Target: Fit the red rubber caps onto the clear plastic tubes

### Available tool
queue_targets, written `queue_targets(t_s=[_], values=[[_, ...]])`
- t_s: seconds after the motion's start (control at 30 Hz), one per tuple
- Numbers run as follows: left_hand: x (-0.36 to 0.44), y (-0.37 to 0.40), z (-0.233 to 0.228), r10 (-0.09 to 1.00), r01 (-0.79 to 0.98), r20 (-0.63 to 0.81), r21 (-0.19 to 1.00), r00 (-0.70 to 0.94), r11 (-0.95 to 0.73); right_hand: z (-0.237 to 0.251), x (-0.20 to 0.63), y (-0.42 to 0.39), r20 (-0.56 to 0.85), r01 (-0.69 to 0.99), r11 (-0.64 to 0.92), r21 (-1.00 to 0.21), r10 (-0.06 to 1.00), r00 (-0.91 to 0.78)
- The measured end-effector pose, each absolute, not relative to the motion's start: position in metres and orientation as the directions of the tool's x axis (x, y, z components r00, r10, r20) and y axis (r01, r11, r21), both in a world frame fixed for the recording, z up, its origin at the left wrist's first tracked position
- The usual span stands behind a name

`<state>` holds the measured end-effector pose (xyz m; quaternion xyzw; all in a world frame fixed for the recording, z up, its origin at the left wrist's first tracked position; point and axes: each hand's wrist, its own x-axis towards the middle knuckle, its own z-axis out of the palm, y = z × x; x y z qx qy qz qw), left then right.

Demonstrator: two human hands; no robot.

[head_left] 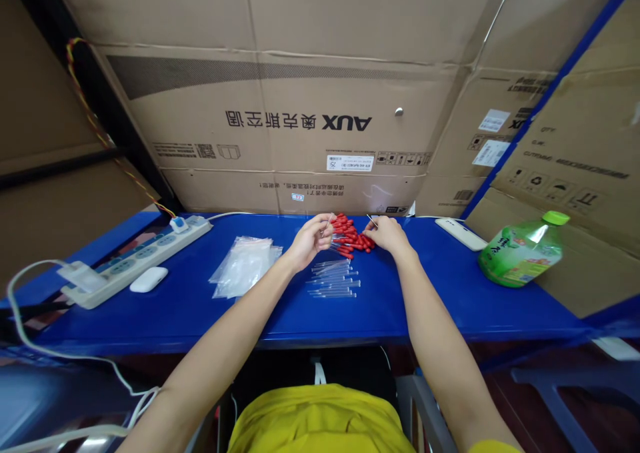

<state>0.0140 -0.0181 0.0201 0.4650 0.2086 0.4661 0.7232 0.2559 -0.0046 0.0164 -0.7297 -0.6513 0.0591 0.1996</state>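
Observation:
My left hand (311, 241) is at the left edge of a pile of red rubber bulbs (356, 241). Its fingers are curled in a pinch, and something thin shows at the fingertips, too small to name. To the right of the pile, my right hand (391, 234) pinches a thin, dark, stick-like piece (371, 220) that points up and left. Several slim clear tubes (334, 281) lie roughly parallel on the blue table in front of the pile. More clear tubes show partly among the bulbs, half covered by my left hand.
Clear plastic bags (245, 266) lie stacked left of the tubes. Further left are a white earphone case (149, 279) and a power strip (145, 256) with cables. A white phone-like object (460, 234) and green bottle (523, 252) are right. Cardboard (300, 86) walls the back.

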Motion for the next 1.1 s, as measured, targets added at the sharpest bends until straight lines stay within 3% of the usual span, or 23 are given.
queue_targets(t_s=[0.1, 0.17, 0.2, 0.27, 0.37, 0.53, 0.77, 0.87, 1.0, 1.1], values=[[0.013, -0.016, 0.016, 0.879, -0.327, 0.165, 0.945, 0.448, -0.011, 0.018, 0.256, -0.006, 0.165, 0.935, -0.098, -0.342, 0.973, 0.162], [0.010, -0.013, 0.013, 0.863, -0.101, 0.264, 0.964, 0.431, -0.245, 0.020, 0.257, -0.007, 0.157, 0.937, -0.095, -0.337, 0.975, 0.156], [0.007, -0.012, 0.011, 0.831, 0.045, 0.328, 0.921, 0.449, -0.388, 0.020, 0.257, -0.007, 0.156, 0.937, -0.092, -0.338, 0.976, 0.152], [0.001, -0.009, 0.010, 0.725, 0.290, 0.407, 0.722, 0.555, -0.628, 0.021, 0.257, -0.008, 0.162, 0.935, -0.090, -0.343, 0.975, 0.153], [-0.009, -0.004, 0.009, 0.616, 0.409, 0.398, 0.492, 0.680, -0.768, 0.022, 0.255, -0.008, 0.167, 0.935, -0.088, -0.344, 0.974, 0.153], [-0.022, 0.007, 0.004, 0.631, 0.486, 0.281, 0.442, 0.723, -0.754, 0.025, 0.254, -0.008, 0.159, 0.934, -0.103, -0.341, 0.973, 0.166], [-0.026, 0.010, 0.000, 0.630, 0.492, 0.161, 0.491, 0.760, -0.719, 0.030, 0.289, -0.005, 0.198, 0.813, -0.427, -0.395, 0.825, 0.529], [-0.023, 0.010, -0.002, 0.642, 0.498, 0.226, 0.464, 0.733, -0.732, 0.024, 0.312, -0.002, 0.125, 0.744, -0.520, -0.420, 0.779, 0.615], [-0.018, 0.011, -0.010, 0.686, 0.594, 0.405, 0.345, 0.605, -0.727, 0.010, 0.328, 0.001, -0.041, 0.678, -0.598, -0.427, 0.762, 0.646], [-0.014, 0.011, -0.016, 0.733, 0.686, 0.405, 0.286, 0.546, -0.669, 0.004, 0.327, 0.001, 0.013, 0.679, -0.588, -0.440, 0.752, 0.659]])
